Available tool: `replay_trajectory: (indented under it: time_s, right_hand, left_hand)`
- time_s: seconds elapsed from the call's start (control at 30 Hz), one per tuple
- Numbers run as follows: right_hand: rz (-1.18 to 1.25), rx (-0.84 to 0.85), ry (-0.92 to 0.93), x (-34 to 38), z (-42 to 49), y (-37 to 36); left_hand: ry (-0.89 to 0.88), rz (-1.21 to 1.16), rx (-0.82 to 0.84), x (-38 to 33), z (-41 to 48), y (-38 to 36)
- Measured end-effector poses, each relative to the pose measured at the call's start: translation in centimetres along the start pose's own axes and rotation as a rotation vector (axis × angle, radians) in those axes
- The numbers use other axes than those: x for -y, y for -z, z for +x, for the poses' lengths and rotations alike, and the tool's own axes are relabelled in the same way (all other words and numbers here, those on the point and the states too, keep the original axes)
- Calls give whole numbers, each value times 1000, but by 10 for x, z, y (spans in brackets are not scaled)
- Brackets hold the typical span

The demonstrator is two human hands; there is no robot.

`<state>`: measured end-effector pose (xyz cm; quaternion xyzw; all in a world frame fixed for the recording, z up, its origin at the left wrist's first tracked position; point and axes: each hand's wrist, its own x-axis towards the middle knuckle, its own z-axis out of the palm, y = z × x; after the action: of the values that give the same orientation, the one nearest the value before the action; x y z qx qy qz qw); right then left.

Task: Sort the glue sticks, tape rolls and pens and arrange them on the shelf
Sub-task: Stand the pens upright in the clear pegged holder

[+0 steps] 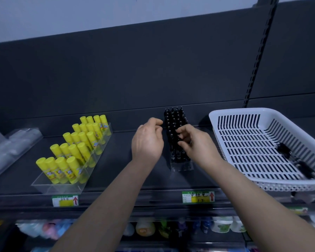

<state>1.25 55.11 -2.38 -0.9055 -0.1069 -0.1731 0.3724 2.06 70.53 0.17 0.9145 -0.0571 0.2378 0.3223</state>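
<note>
Far left on the dark shelf (116, 171), a clear tray of tape rolls (11, 148) sits blurred at the frame edge. Next along, the yellow glue sticks (75, 150) stand upright in neat rows inside a clear acrylic tray (62, 189), a green price tag (65, 200) below on the shelf lip. Now the left hand (147, 140), fingers curled loosely, thumb and forefinger nearly closed just beside the pens; whether it grips anything, I cannot tell. The black pens (175, 124) stand packed upright in a clear holder (182, 166) mid-shelf. The right hand (195, 142) is in among them, fingertips pinching a pen. Far right, a white slotted basket (262, 160) rests on the shelf, a few loose black pens (295, 159) lying inside.
</note>
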Motion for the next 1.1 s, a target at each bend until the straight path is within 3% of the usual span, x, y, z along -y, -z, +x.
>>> replay_trajectory:
  time_s: [0.17, 0.3, 0.53, 0.73, 1.1]
  right_hand:
    - [5, 10, -34, 0, -2, 7]
    - [-151, -53, 1, -13, -9, 38]
    - [-504, 7, -175, -83, -39, 119]
    - [-640, -39, -399, -149, -67, 202]
    - [-393, -26, -439, -207, -75, 246]
  left_hand:
    - [-76, -88, -87, -15, 1, 0]
    - [-153, -118, -60, -44, 3, -12]
    - [-223, 34, 257, -117, 6, -80]
    - [-194, 94, 532, -173, 3, -160]
    - [-7, 192, 826, -252, -9, -273]
